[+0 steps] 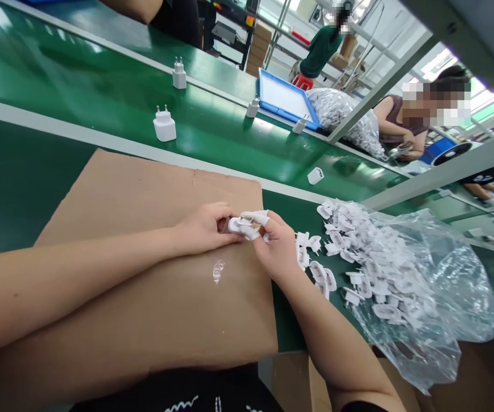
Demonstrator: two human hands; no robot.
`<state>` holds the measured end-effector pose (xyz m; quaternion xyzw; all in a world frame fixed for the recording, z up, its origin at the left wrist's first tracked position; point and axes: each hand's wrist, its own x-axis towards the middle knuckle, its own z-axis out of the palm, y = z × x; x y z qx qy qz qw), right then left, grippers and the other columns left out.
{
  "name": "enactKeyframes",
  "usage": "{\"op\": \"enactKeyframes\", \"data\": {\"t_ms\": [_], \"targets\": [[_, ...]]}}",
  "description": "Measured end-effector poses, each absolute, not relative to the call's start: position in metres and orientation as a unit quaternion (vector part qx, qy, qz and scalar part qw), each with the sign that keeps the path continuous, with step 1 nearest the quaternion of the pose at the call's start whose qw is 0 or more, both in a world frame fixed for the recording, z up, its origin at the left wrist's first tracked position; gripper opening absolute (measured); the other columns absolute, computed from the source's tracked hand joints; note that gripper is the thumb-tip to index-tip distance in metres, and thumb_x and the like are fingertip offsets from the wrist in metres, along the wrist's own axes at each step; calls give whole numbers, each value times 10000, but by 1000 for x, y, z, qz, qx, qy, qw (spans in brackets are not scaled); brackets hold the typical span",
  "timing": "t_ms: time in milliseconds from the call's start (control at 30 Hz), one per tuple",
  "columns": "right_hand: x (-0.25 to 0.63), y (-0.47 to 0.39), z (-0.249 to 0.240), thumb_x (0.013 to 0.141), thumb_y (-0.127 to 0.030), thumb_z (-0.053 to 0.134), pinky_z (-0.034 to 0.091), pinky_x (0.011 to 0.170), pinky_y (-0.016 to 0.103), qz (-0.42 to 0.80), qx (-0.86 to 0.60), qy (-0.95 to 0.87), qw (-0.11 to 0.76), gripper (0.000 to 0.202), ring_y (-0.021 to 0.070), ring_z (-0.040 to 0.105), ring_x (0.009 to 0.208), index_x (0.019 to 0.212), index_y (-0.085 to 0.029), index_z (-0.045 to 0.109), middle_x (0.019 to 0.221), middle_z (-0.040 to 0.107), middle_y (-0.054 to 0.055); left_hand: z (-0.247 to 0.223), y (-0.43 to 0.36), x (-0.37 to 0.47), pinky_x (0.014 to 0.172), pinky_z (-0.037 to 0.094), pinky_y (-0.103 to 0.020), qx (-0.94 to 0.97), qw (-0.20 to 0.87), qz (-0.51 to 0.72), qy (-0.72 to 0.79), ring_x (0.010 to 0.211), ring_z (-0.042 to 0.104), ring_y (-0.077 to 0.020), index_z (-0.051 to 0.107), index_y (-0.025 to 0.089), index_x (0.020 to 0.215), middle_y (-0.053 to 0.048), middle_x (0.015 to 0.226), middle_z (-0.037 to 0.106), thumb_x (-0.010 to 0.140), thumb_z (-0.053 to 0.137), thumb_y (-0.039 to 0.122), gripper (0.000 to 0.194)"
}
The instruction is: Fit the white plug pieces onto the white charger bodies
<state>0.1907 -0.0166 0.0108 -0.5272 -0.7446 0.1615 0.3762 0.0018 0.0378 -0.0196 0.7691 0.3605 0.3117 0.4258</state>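
Over the cardboard sheet [178,320], my left hand [204,230] grips a white plug charger [234,224] between thumb and fingers. From the other side my right hand [279,246] closes on the same charger, with white covers on its fingertips. The fingers hide much of the charger, and its metal pins show only faintly. Just beyond my right hand lie loose white plug covers [321,277]. A large heap of similar plug covers [371,252] spreads from a clear plastic bag [457,274].
Several white chargers, among them an upright one [165,127] and one on its side [315,175], are on the green conveyor belt [101,97]. Across it are a blue tray [287,97], a full bag [345,114] and a seated co-worker [395,123]. A metal frame post [384,86] slants overhead.
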Motion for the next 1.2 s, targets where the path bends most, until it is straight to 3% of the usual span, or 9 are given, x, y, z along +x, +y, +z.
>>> {"op": "enactKeyframes", "data": {"t_ms": [167, 400, 567, 667, 800, 900, 1000, 1133, 1200], "targets": [[191, -16, 12, 831, -134, 539, 417, 601, 257, 109, -552, -766, 310, 220, 151, 525, 663, 950, -211, 708, 771, 566, 16, -19, 35, 1, 588, 412, -266, 787, 396, 314, 353, 650, 520, -134, 672, 198, 907, 10, 778, 573, 796, 734, 446, 279], [189, -17, 17, 756, -69, 513, 344, 572, 250, 26, -556, -792, 253, 219, 152, 502, 660, 822, -209, 669, 740, 546, 14, -19, 24, 1, 663, 477, -293, 861, 203, 304, 353, 884, 641, -196, 623, 177, 1138, -58, 1059, 651, 932, 581, 460, 353], [188, -17, 14, 759, -71, 526, 328, 566, 251, 48, -576, -778, 247, 187, 143, 458, 619, 770, -202, 659, 713, 503, 3, -18, 26, 3, 611, 447, -332, 908, 25, 213, 360, 893, 628, -259, 657, 129, 1059, -123, 1011, 664, 971, 478, 535, 452], [184, -17, 9, 769, -61, 537, 356, 595, 253, 68, -590, -760, 264, 221, 148, 485, 644, 844, -193, 698, 731, 521, 7, -17, 24, 5, 561, 401, -336, 912, -32, 180, 367, 821, 615, -266, 665, 108, 980, -142, 919, 654, 978, 431, 564, 513], [190, -14, 14, 826, -157, 625, 414, 650, 258, 132, -592, -748, 269, 345, 151, 529, 678, 1162, -193, 690, 820, 610, 16, -18, 22, 3, 566, 391, -301, 897, 50, 215, 383, 808, 628, -226, 644, 158, 1007, -94, 954, 649, 971, 463, 532, 417], [218, -12, 34, 796, -318, 730, 434, 655, 274, 131, -615, -744, 223, 596, 160, 578, 739, 1361, -214, 570, 1078, 651, 63, -13, 31, 1, 600, 406, -281, 879, 165, 225, 388, 737, 611, -181, 638, 197, 918, -45, 921, 637, 941, 500, 549, 379], [259, -14, 58, 805, -419, 716, 430, 660, 301, 56, -706, -694, 128, 574, 220, 629, 873, 1326, -214, 589, 1243, 606, 115, -2, 55, 0, 668, 434, -283, 841, 240, 247, 418, 778, 610, -192, 653, 205, 874, -40, 900, 651, 892, 555, 584, 391], [293, -16, 72, 729, -371, 722, 433, 677, 314, 94, -765, -635, -47, 520, 273, 644, 953, 1209, -197, 625, 1160, 650, 112, 12, 109, -1, 732, 460, -302, 763, 245, 265, 537, 854, 630, -235, 695, 219, 955, -50, 978, 697, 788, 671, 574, 393], [292, -16, 70, 681, -341, 735, 436, 675, 310, 128, -746, -647, -88, 553, 261, 647, 928, 1201, -203, 607, 1160, 637, 105, 16, 140, -3, 759, 466, -316, 730, 208, 269, 593, 896, 638, -260, 705, 214, 962, -58, 1004, 707, 768, 687, 554, 392]]}}
